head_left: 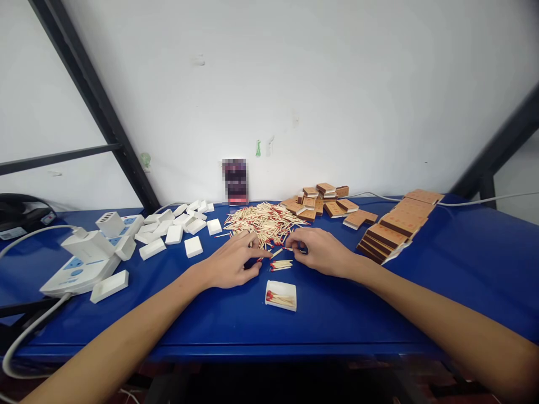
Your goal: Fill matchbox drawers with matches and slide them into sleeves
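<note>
A loose heap of red-tipped matchsticks (265, 219) lies on the blue table. At its near edge, my left hand (236, 258) has its index finger stretched toward the matches and its thumb apart, with a red match head close to the fingertips. My right hand (318, 249) is curled opposite, a matchstick (289, 249) pinched at its fingertips. Between and just below the hands is a small row of matchsticks (281, 265), heads to the left. Closer to me, a white matchbox tray (288, 285) holds several matchsticks.
White matchbox trays (174, 234) are scattered at left, beside a power strip (59, 280) with plugged-in chargers. Brown matchbox sleeves (334, 209) pile up at the back right, with a leaning row of sleeves (387, 235) farther right. A blurred dark box (236, 179) stands against the wall.
</note>
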The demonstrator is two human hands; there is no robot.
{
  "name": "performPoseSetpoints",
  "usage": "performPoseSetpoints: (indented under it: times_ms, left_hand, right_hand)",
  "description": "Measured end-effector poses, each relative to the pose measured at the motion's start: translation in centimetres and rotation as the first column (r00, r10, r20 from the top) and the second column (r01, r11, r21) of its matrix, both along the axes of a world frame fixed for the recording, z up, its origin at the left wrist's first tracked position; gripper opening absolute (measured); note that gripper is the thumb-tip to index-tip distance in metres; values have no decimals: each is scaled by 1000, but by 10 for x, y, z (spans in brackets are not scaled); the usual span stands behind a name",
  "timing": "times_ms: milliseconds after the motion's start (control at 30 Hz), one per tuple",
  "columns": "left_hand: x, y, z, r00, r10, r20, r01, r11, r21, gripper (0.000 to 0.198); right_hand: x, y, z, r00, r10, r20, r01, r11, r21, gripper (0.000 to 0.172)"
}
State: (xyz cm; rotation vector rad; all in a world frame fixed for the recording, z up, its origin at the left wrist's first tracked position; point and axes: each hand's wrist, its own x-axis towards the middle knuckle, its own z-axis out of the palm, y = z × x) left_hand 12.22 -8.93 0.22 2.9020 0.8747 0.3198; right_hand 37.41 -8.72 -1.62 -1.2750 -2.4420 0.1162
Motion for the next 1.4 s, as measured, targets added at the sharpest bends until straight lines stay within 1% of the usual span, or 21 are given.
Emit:
performPoseSetpoints:
  times_ms: [100, 200, 300, 433, 533, 633, 767, 900, 1200, 1400]
  left_hand:
    - [0, 0, 0, 1000, -13, -7, 13, 1000, 3, 38]
    - [0, 0, -1, 1000, -22, -17, 23, 1000, 9, 38]
    - [0, 1, -1, 999, -30, -25, 31, 999, 11, 39]
    - [0, 2, 0, 999, -44, -20, 44, 999, 1, 39]
    - [0, 2, 1, 998, -56, -16, 56, 998, -13, 41]
    - [-1, 2, 2, 998, -62, -16, 61, 998, -28, 43]
    - [-1, 2, 1, 997, -68, -24, 68, 997, -22, 45]
    - [-2, 2, 0, 997, -68, -32, 68, 998, -10, 47]
    - [-2, 0, 1, 999, -49, -19, 49, 999, -1, 40]
    - [-1, -1, 2, 999, -41, -30, 41, 999, 4, 37]
  right_hand:
    - [0, 3, -4, 999, 10, -40, -9, 1000, 17, 19]
    - [-1, 4, -6, 995, 53, -84, -53, 999, 12, 19]
    - [-5, 4, -6, 988, 105, -113, -104, 994, 13, 18]
    - [-9, 5, -6, 979, 148, -143, -143, 989, 44, 17]
    - [-10, 7, -5, 973, 175, -151, -171, 984, 40, 16]
    - [-10, 6, -4, 971, 174, -164, -171, 985, 30, 16]
    - [-9, 1, -2, 967, 177, -184, -171, 984, 46, 22]
    - [-4, -3, 0, 974, 163, -155, -157, 986, 53, 25]
    - [-1, -4, 1, 987, 143, -74, -141, 989, 35, 27]
    - [-1, -5, 0, 984, 160, -80, -155, 986, 64, 29]
